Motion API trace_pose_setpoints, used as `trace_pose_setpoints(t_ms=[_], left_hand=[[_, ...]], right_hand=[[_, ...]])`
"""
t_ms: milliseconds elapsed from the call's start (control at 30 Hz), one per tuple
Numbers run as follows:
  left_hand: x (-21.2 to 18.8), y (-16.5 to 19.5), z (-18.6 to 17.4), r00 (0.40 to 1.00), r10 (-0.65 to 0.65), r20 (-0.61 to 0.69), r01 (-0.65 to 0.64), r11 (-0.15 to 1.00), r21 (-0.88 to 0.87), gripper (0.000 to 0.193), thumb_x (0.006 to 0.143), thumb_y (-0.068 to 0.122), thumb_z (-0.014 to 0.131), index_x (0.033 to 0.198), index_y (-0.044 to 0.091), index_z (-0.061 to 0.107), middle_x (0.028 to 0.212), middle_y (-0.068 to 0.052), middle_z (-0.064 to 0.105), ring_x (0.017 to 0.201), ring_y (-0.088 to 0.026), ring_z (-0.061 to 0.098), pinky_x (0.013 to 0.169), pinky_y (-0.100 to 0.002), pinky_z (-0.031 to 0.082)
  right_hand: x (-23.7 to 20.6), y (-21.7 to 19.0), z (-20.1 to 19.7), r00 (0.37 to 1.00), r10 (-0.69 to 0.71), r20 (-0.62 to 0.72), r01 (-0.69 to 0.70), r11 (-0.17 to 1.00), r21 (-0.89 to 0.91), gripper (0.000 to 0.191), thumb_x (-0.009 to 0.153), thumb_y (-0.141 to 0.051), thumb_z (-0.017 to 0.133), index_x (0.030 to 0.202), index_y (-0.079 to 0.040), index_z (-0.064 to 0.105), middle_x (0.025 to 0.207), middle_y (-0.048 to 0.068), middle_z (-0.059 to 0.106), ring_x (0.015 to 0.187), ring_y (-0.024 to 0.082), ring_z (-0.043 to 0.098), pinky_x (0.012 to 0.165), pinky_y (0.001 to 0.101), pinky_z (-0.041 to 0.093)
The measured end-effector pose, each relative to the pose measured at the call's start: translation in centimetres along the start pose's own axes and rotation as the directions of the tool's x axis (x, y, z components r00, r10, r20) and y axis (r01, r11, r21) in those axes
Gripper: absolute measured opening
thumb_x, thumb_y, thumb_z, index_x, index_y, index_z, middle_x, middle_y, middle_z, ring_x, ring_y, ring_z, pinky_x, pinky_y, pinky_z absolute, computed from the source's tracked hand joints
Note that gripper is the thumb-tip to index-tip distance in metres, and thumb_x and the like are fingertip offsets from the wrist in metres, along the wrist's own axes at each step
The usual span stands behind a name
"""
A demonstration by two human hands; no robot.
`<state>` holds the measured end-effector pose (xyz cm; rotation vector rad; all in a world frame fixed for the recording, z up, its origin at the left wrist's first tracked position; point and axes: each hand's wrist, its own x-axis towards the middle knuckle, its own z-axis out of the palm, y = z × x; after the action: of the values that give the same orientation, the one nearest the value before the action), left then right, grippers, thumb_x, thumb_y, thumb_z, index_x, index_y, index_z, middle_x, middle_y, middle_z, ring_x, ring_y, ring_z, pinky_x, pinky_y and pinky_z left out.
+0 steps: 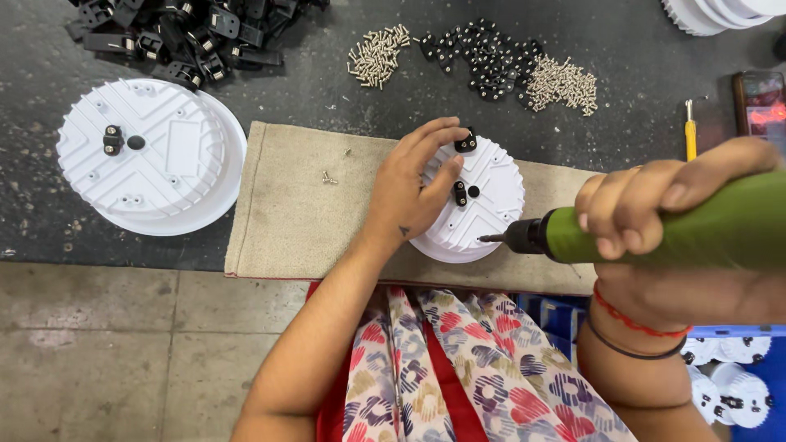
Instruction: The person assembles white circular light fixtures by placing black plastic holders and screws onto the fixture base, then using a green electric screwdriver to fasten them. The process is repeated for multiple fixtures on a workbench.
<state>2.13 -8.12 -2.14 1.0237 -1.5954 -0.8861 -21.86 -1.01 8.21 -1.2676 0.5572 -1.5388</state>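
Observation:
A white round ribbed housing lies on a beige cloth mat. My left hand rests on its left side, fingers spread over the top near a small black clip at the rim. Another black clip sits near the housing's centre. My right hand grips a green electric screwdriver, held level with its bit pointing left, just off the housing's lower right edge.
A larger white round housing with a black clip lies at left. Piles of black brackets, silver screws, black clips and more screws lie at the back. A yellow tool lies at right.

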Motion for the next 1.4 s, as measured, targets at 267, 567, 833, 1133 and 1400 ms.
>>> trace_pose_setpoints(t_ms=[267, 567, 833, 1133, 1400], left_hand=[[-0.1, 0.0, 0.0, 1.000, -0.004, 0.004, 0.004, 1.000, 0.001, 0.028, 0.097, 0.016, 0.067, 0.125, 0.012, 0.069, 0.140, -0.007, 0.066, 0.130, -0.030, 0.064, 0.110, -0.038, 0.051], [-0.1, 0.0, 0.2, 0.998, 0.056, -0.039, -0.055, 0.998, 0.031, 0.032, 0.094, 0.017, 0.070, 0.125, 0.014, 0.070, 0.139, -0.008, 0.066, 0.126, -0.030, 0.066, 0.106, -0.038, 0.054], [3.1, 0.1, 0.4, 0.984, 0.141, -0.109, -0.092, 0.926, 0.367, 0.027, 0.091, 0.013, 0.072, 0.118, 0.014, 0.070, 0.120, -0.006, 0.072, 0.106, -0.030, 0.068, 0.090, -0.041, 0.056], [7.1, -4.0, -12.8, 0.937, 0.268, -0.224, -0.027, 0.696, 0.718, 0.021, 0.091, 0.007, 0.071, 0.111, 0.011, 0.073, 0.109, -0.008, 0.071, 0.102, -0.029, 0.068, 0.090, -0.042, 0.055], [8.5, -5.0, -20.2, 0.981, 0.189, 0.049, -0.124, 0.409, 0.904, 0.038, 0.073, 0.006, 0.077, 0.110, 0.015, 0.074, 0.114, -0.006, 0.066, 0.103, -0.030, 0.063, 0.080, -0.042, 0.055]], right_hand=[[0.6, -0.3, -0.4, 0.989, 0.087, 0.123, -0.084, 0.996, -0.025, 0.073, 0.088, -0.070, 0.057, 0.103, 0.001, 0.052, 0.074, 0.018, 0.062, 0.065, 0.028, 0.057, 0.062, 0.0450, 0.045], [0.5, -0.4, -0.7, 1.000, -0.019, 0.004, 0.019, 0.996, -0.087, 0.064, 0.102, -0.068, 0.051, 0.105, -0.004, 0.050, 0.077, 0.011, 0.062, 0.069, 0.023, 0.060, 0.069, 0.0388, 0.049], [-1.1, -2.2, -5.1, 0.992, -0.058, -0.111, 0.026, 0.964, -0.265, 0.064, 0.104, -0.067, 0.050, 0.109, -0.003, 0.050, 0.080, 0.013, 0.061, 0.071, 0.025, 0.060, 0.072, 0.0400, 0.050], [-5.3, -1.5, -10.2, 0.982, -0.087, -0.170, 0.031, 0.950, -0.310, 0.064, 0.107, -0.066, 0.049, 0.113, -0.003, 0.050, 0.083, 0.015, 0.060, 0.073, 0.027, 0.060, 0.075, 0.0414, 0.050], [-7.0, -1.0, -12.5, 0.977, -0.103, -0.187, 0.038, 0.945, -0.324, 0.064, 0.109, -0.065, 0.048, 0.116, -0.002, 0.050, 0.086, 0.018, 0.059, 0.074, 0.029, 0.060, 0.078, 0.0426, 0.050]])
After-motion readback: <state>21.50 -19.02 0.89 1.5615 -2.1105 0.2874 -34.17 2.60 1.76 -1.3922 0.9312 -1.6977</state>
